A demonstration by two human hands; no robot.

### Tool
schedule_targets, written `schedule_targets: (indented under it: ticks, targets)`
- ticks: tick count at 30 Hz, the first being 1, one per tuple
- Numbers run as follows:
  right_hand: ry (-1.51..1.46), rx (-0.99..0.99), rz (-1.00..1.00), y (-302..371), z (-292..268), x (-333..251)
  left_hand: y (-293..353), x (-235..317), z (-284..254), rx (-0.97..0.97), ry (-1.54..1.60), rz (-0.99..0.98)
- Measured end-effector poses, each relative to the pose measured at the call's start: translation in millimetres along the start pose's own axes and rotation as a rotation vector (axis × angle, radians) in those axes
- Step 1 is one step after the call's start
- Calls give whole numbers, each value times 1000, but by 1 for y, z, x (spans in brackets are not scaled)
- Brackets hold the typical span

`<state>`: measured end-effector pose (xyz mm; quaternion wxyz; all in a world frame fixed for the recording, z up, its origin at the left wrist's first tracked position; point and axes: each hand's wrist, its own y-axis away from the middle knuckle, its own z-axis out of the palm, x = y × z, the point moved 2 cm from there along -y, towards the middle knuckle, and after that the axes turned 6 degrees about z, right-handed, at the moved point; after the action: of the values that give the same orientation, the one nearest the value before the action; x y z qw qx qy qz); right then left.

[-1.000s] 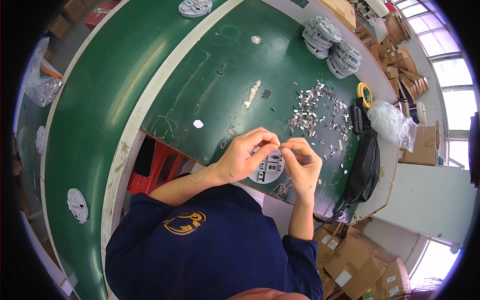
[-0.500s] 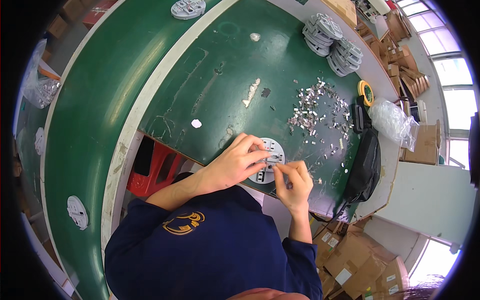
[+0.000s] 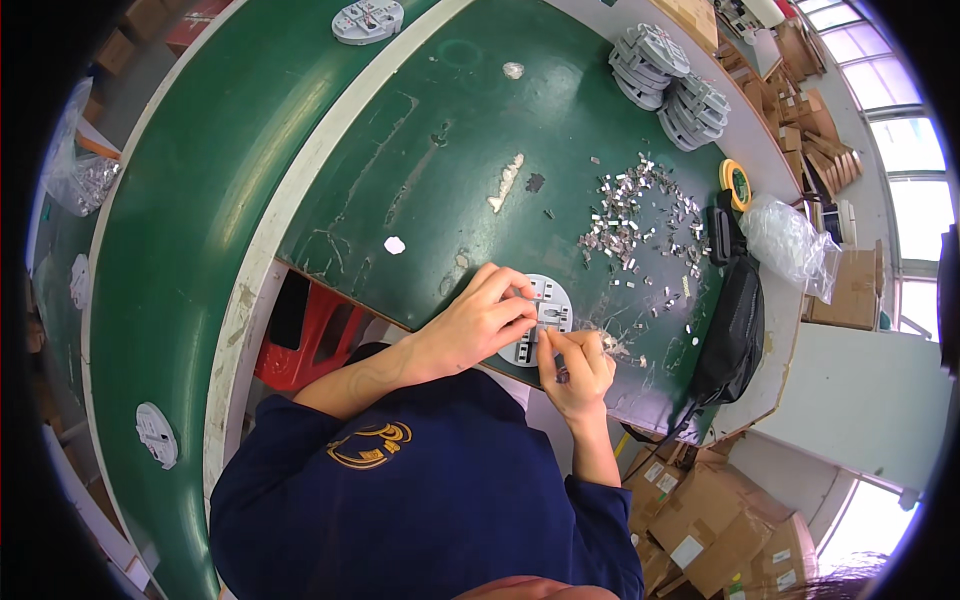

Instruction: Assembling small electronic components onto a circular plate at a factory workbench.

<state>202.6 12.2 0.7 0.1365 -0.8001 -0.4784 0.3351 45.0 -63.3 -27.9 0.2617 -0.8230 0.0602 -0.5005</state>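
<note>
Round grey plate (image 3: 557,300) lies at bench (image 3: 420,225) near edge, left hand (image 3: 485,320) and right hand (image 3: 578,370) now parted, curled pinch-like over it, contents unclear, suggesting work at its surface.

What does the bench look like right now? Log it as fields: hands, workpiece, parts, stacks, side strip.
Left hand: fingers over the disc's left part
Right hand: fingertips at the disc's lower right; anything pinched is too small to tell
Workpiece: grey disc, partly covered, near edge of green table
Parts: small metal pieces, scattered ahead and right
Stacks: two, grey discs, far right
Side strip: green, two discs
</note>
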Motion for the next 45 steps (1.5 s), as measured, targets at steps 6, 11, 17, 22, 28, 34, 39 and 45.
schedule_targets:
  ticks: [6, 11, 17, 22, 28, 34, 39, 45]
  targets:
    - [-23, -148, 77, -2, 0, 3, 0, -1, -1, 5, 5, 11]
    - [-72, -416, -21, -38, -15, 11, 4, 0, -5, 18, -30, 29]
    - [11, -614, -185, -54, -12, 8, 7, 0, -5, 84, -53, 14]
    - [63, -661, -217, -57, -8, 5, 7, 0, -7, 87, -47, 3]
    - [124, -777, -236, -71, 3, -5, 5, -1, -9, 63, -52, 22]
    - [89, -775, -276, -80, 0, -2, 7, -6, -13, 39, -36, 11]
    - [-254, -499, 84, -80, -12, -4, 5, -1, -18, 0, -42, 0]
    - [-1299, 71, 298, -44, 12, 1, 4, -2, -14, -98, -84, 6]
